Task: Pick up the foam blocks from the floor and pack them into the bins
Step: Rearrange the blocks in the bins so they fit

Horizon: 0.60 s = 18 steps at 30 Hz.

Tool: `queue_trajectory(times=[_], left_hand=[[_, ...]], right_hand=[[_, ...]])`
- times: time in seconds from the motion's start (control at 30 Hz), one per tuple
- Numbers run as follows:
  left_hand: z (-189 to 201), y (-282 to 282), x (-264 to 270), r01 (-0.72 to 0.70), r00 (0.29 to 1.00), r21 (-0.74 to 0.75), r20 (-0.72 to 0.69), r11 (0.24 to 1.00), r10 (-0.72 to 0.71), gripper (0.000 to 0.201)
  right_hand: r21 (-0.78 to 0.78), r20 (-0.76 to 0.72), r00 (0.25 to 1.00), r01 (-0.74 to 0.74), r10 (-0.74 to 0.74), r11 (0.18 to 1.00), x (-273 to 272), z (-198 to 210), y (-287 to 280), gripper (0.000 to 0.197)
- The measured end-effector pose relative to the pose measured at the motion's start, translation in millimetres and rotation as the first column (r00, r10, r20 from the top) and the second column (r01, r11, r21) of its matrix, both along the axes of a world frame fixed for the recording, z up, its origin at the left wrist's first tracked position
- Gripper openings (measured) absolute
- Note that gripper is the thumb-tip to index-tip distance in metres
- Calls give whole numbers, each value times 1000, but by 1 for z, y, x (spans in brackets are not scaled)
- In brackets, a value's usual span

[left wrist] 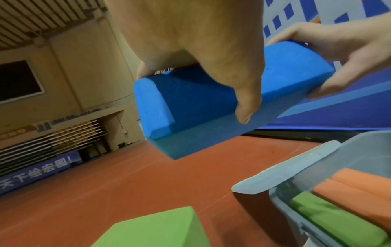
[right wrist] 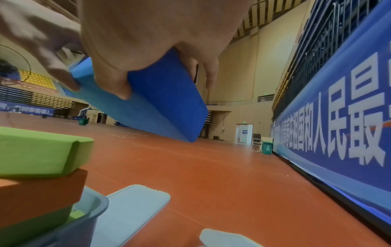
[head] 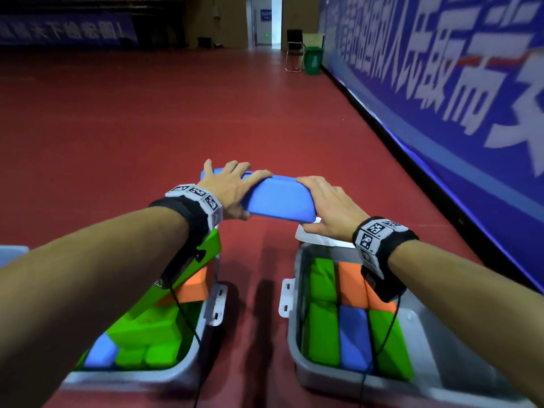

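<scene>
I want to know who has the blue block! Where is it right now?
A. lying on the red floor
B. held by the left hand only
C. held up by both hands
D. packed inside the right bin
C: the blue block is off the floor, with the left hand gripping one end and the right hand the other.

an indoor sports hall: a wide red sports floor stretches ahead of the held block, a long blue banner with white characters runs along its right, and tiered stands with yellow seats rise far left.
</scene>
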<state>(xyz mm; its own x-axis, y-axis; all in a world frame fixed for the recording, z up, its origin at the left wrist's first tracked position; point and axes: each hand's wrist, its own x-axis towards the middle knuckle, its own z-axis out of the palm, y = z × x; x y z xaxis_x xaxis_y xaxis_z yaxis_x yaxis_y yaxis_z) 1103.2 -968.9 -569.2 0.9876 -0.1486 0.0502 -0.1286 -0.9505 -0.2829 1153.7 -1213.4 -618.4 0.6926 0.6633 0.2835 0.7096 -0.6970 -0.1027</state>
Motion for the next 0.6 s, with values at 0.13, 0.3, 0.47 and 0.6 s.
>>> queue_trajectory(times=[0.13, 0.3, 0.47, 0.6], left_hand=[[-9, 26, -15, -162, 987, -227, -38, 960, 157, 113], [-34, 85, -68, -347, 927, -185, -214, 920, 307, 101], [-73, 122, -129, -424, 885, -97, -253, 901, 390, 97], [-90, 136, -159, -416, 869, 11, -290, 909, 401, 103]], right_hand=[[-43, -9, 990, 137, -138, 990, 0, -14, 19, 90], [-41, -65, 967, 245, -247, 969, 1, -39, 59, 85], [-13, -144, 972, 184, -184, 983, -8, -61, 104, 77], [-46, -166, 975, 145, -150, 988, -17, -66, 131, 81]])
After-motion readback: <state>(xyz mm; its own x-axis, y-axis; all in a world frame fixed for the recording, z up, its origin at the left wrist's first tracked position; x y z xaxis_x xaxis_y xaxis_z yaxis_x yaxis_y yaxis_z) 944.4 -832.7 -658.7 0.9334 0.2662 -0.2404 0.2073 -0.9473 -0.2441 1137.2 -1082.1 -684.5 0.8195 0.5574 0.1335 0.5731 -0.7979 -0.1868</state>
